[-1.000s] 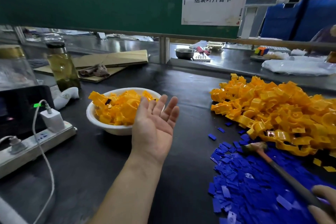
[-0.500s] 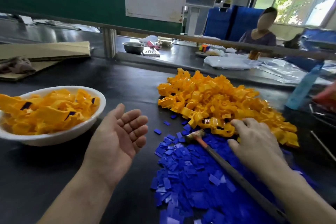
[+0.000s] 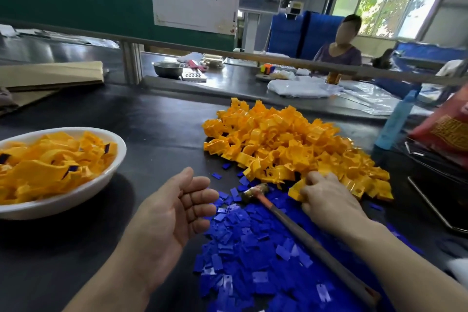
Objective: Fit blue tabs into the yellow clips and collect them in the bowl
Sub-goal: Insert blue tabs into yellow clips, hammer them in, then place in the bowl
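Left grip: palm up, fingers loose, apart.
Right grip: fingers curled on clip.
Hammer: between grips.
Bowl: left of both.

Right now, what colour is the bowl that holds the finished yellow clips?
The bowl is white. The head view, the only one, shows it.

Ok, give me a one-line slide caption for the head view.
Right hand grips a clip at the yellow pile; left hand open, palm up, between bowl and blue tabs.
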`<state>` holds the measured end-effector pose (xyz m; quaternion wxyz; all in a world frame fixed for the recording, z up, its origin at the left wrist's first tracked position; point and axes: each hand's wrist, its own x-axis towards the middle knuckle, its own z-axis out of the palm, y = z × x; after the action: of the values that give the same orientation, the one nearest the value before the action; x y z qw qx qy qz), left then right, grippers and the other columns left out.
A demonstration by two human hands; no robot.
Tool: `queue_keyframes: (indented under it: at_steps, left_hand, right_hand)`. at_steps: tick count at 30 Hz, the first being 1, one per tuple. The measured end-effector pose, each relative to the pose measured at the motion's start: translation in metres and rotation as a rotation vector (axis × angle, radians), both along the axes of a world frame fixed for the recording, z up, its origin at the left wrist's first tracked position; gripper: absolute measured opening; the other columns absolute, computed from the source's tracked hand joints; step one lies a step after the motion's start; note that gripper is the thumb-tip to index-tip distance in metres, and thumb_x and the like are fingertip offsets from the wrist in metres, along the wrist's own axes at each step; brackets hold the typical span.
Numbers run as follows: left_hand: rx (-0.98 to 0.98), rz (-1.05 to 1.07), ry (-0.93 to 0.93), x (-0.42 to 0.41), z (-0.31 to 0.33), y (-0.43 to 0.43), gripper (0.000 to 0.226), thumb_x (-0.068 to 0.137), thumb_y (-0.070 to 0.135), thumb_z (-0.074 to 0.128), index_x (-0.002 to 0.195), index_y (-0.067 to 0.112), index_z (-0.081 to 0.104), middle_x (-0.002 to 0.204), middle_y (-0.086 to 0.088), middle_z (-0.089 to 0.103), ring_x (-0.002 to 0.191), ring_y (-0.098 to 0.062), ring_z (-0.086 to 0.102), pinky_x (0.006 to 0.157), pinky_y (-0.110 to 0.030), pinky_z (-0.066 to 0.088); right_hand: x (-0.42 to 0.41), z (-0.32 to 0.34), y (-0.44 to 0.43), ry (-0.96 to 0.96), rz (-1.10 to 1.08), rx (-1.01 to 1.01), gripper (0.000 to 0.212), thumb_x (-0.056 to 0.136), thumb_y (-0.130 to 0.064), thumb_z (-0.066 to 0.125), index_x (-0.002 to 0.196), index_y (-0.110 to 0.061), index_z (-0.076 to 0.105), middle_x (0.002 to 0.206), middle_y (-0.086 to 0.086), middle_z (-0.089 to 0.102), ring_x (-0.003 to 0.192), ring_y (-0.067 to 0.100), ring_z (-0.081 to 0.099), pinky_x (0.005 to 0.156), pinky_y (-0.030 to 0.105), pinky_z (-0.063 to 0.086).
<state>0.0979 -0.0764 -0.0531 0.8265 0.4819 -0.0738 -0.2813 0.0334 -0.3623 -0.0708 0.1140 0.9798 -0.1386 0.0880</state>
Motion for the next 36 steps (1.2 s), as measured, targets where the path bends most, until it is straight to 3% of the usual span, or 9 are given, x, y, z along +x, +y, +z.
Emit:
queue_keyframes:
  at_steps: [5, 8, 12, 15, 19, 22, 27, 33, 36]
  left_hand:
    - [0.107, 0.019, -0.038, -0.008, -0.001, -0.011, 0.041, 0.080, 0.039, 0.063, 0.101, 0.004, 0.066, 0.074, -0.010, 0.069, 0.054, -0.016, 0.062, 0.044, -0.024, 0.048]
    - [0.231, 0.007, -0.141, -0.015, -0.008, -0.018, 0.023, 0.092, 0.027, 0.061, 0.101, 0.008, 0.068, 0.079, -0.008, 0.074, 0.057, -0.015, 0.064, 0.047, -0.024, 0.049]
    - [0.376, -0.119, -0.457, -0.031, -0.020, -0.020, 0.030, 0.080, 0.046, 0.069, 0.110, 0.045, 0.069, 0.105, 0.010, 0.074, 0.088, -0.007, 0.071, 0.068, -0.023, 0.052]
    - [0.408, -0.220, -0.523, -0.036, -0.019, -0.024, 0.042, 0.071, 0.058, 0.067, 0.113, 0.056, 0.064, 0.107, 0.018, 0.072, 0.094, -0.002, 0.069, 0.068, -0.017, 0.052]
    - [0.411, -0.205, -0.466, -0.035, -0.023, -0.025, 0.034, 0.083, 0.031, 0.075, 0.107, 0.053, 0.067, 0.105, 0.016, 0.073, 0.091, -0.006, 0.071, 0.072, -0.024, 0.052]
    - [0.475, -0.261, -0.528, -0.037, -0.025, -0.027, 0.032, 0.083, 0.031, 0.074, 0.107, 0.052, 0.067, 0.101, 0.016, 0.073, 0.083, -0.002, 0.069, 0.068, -0.019, 0.050]
    - [0.556, -0.230, -0.570, -0.042, -0.024, -0.029, 0.015, 0.087, 0.031, 0.070, 0.092, 0.045, 0.068, 0.084, 0.013, 0.073, 0.067, 0.005, 0.063, 0.057, -0.010, 0.045]
    - [0.487, -0.302, -0.479, -0.041, -0.021, -0.028, 0.003, 0.087, 0.039, 0.069, 0.090, 0.041, 0.068, 0.090, 0.006, 0.075, 0.073, -0.004, 0.068, 0.064, -0.021, 0.053]
    - [0.366, -0.402, -0.359, -0.043, -0.022, -0.030, 0.022, 0.079, 0.039, 0.072, 0.099, 0.030, 0.067, 0.094, -0.004, 0.076, 0.087, -0.020, 0.074, 0.066, -0.028, 0.057]
  right_hand:
    - [-0.031, 0.019, 0.023, -0.168, -0.001, 0.280, 0.015, 0.090, -0.033, 0.052, 0.094, -0.025, 0.064, 0.116, -0.005, 0.052, 0.099, 0.010, 0.048, 0.082, 0.021, 0.042]
    - [-0.050, 0.039, 0.050, -0.308, -0.046, 0.739, 0.014, 0.088, -0.025, 0.055, 0.076, -0.020, 0.059, 0.085, 0.002, 0.060, 0.072, 0.018, 0.056, 0.061, 0.035, 0.048]
    - [-0.069, 0.051, 0.092, -0.233, -0.011, 1.352, 0.014, 0.088, -0.022, 0.053, 0.079, -0.023, 0.064, 0.084, 0.005, 0.067, 0.076, 0.023, 0.068, 0.075, 0.049, 0.057]
    - [-0.071, 0.048, 0.104, -0.203, -0.014, 1.377, 0.016, 0.091, -0.023, 0.050, 0.083, -0.026, 0.064, 0.085, 0.002, 0.068, 0.075, 0.017, 0.068, 0.076, 0.047, 0.057]
    - [-0.072, 0.045, 0.103, -0.267, -0.045, 1.464, 0.022, 0.092, -0.021, 0.048, 0.078, -0.027, 0.064, 0.089, 0.007, 0.065, 0.074, 0.020, 0.068, 0.078, 0.048, 0.057]
    - [-0.070, 0.042, 0.102, -0.307, -0.038, 1.574, 0.025, 0.091, -0.019, 0.048, 0.074, -0.026, 0.065, 0.091, 0.009, 0.062, 0.074, 0.023, 0.069, 0.074, 0.042, 0.059]
    - [-0.066, 0.029, 0.099, -0.366, -0.039, 1.792, 0.020, 0.094, -0.018, 0.046, 0.100, -0.015, 0.065, 0.104, 0.017, 0.066, 0.087, 0.029, 0.070, 0.074, 0.041, 0.059]
    - [-0.065, 0.020, 0.095, -0.412, 0.005, 1.883, 0.023, 0.098, -0.019, 0.040, 0.104, -0.009, 0.059, 0.097, 0.017, 0.071, 0.088, 0.031, 0.070, 0.071, 0.038, 0.056]
    - [-0.068, 0.019, 0.092, -0.447, 0.005, 1.939, 0.023, 0.096, -0.018, 0.041, 0.103, -0.008, 0.061, 0.101, 0.020, 0.067, 0.092, 0.032, 0.067, 0.069, 0.037, 0.056]
